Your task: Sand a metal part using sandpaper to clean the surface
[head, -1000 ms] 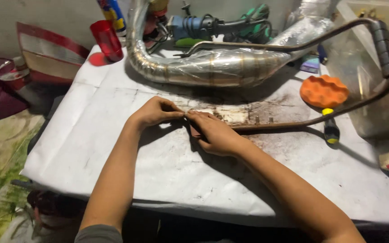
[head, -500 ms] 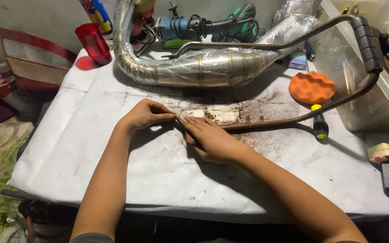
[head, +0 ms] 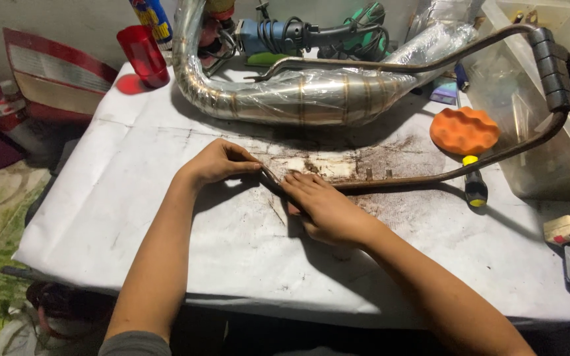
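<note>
Two bare forearms reach up from the bottom edge of the view, long and slim, with no watch, bracelet or ring showing. The left hand (head: 218, 162) and the right hand (head: 322, 206) wear no gloves. Below the left elbow, a short grey fabric sleeve (head: 134, 344) shows. The right arm is bare to the edge.

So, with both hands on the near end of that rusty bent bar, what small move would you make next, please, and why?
Probably a short rub along the rusty bar: the left hand pinches its tip, the right hand presses beside it, and rust dust covers the white sheet.
</note>
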